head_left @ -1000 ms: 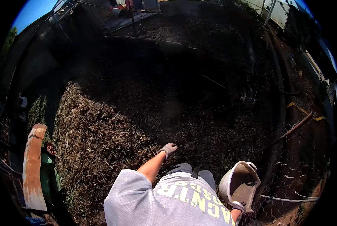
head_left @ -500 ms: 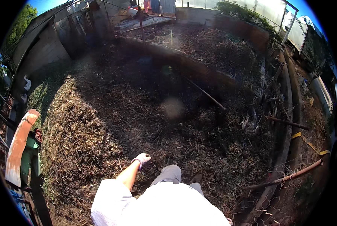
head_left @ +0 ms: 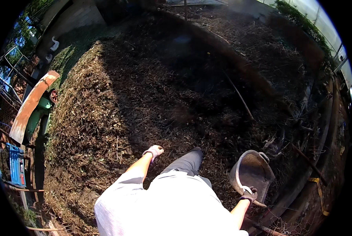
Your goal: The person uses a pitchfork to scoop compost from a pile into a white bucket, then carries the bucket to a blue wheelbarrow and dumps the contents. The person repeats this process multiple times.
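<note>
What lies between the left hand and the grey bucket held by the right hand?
In the head view, a dark grey trouser leg, then dry plant litter, lies between the left hand and the bucket.

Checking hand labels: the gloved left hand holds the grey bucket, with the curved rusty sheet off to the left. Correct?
Wrong hand: the head view shows the gloved right hand holding the grey bucket; the curved rusty sheet is off to the left.

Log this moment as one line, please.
left gloved hand: over dry plant litter, nothing visibly held | right gloved hand: grip on grey tub | thin pole: lying farther ahead
</note>
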Demonstrator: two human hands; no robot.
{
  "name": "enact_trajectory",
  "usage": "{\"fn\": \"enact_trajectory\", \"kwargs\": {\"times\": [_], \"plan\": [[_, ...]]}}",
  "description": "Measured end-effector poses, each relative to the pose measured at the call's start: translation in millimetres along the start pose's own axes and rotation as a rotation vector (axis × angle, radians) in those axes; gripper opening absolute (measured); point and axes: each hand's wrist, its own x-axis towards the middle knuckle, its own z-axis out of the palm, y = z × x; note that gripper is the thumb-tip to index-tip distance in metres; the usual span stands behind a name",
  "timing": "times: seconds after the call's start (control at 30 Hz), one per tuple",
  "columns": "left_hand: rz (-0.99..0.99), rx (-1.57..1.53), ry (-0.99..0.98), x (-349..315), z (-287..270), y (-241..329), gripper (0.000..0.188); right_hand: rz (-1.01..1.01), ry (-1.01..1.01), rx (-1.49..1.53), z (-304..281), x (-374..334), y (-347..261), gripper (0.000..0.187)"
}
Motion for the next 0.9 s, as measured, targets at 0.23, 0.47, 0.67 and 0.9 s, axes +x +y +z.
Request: {"fn": "enact_trajectory", "kwargs": {"times": [0.23,0.47,0.67,0.9], "plan": [[0.099,-0.189,0.138,194,41,78,0.042,0.040,-0.403,-0.250,230,119,123,0.015],[0.148,-0.845,0.229,264,61,194,0.039,0.453,-0.638,-0.427,410,97,248,0.013],[0.217,-1.570,-0.013,265,-47,361,0.039,0.472,-0.973,-0.787,528,78,349,0.024],[0.158,-2.237,-0.296,393,71,451,0.052,-0.156,-1.555,-1.633,621,128,398,0.046]]}}
